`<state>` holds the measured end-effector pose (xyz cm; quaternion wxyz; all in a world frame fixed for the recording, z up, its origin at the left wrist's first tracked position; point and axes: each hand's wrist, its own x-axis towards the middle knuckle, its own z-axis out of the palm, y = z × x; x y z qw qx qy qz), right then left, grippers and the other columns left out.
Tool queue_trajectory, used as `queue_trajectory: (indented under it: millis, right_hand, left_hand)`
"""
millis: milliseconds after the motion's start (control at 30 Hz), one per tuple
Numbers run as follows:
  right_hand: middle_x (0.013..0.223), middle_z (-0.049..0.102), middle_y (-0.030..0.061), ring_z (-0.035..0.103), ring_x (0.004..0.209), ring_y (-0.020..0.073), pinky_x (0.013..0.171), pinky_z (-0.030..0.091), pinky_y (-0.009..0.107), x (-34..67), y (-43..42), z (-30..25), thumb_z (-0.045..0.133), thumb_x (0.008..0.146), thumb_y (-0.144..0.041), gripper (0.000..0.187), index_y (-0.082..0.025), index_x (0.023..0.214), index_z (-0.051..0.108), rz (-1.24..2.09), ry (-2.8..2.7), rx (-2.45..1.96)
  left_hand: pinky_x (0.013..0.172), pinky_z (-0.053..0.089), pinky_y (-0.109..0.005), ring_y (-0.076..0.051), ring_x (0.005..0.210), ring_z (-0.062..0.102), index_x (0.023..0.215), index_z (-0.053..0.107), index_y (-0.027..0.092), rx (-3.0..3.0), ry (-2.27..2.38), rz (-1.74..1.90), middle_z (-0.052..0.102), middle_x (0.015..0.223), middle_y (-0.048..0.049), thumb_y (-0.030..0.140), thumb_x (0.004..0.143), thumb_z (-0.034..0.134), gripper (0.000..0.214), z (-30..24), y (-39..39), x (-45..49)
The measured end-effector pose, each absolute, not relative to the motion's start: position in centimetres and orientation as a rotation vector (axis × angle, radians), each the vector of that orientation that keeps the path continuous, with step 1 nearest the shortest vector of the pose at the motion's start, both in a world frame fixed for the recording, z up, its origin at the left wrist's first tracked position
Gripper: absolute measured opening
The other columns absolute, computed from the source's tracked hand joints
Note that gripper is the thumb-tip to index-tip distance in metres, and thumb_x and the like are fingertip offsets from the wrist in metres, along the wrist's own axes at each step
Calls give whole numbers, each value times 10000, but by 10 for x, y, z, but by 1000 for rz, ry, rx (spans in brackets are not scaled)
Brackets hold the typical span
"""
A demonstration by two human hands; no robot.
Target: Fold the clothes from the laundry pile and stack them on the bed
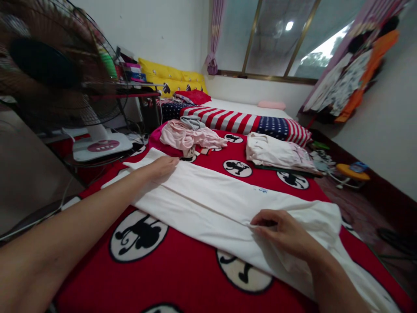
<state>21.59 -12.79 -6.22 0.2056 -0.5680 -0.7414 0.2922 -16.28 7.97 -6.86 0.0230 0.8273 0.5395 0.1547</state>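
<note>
A white shirt (208,184) lies stretched across the red cover, folded lengthwise, with a small blue print near its far edge. My left hand (164,167) is closed on the cloth near the shirt's left end; part of its fingers is hidden from me. Toward the right, my right hand (283,230) pinches a folded edge of the same shirt between thumb and fingers. Past my right hand the cloth is loose and wrinkled, trailing down to the lower right.
Behind the shirt are a rumpled pink clothes pile (185,134) and a stack of folded light clothes (276,150). A fan (104,145) stands at the left. Further back is a bed with a stars-and-stripes cover (224,119); a yellow stool (353,171) is at right.
</note>
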Motion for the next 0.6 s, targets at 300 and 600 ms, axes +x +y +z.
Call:
queue_trajectory:
  millis: [300,600]
  right_hand:
    - [751,709,13,624,682,161,635,473,249,210,-134,-52,635,767,-283,146,-217,835,745,796,-2028,-1583]
    - [905,699,117,628,709,205,636,496,317,287,-123,-59,603,781,-450,393,-133,1001,679,75,-1025,-1670]
  left_hand:
    - [1024,390,-459,-320,1224,507,1210,559,82,2711,1703,277,534,1316,-217,256,885,460,382,-59,29,-83]
    - [1106,351,-454,-303,1298,451,1321,510,175,2795,321,485,490,1413,-153,368,809,656,567,-66,-98,54]
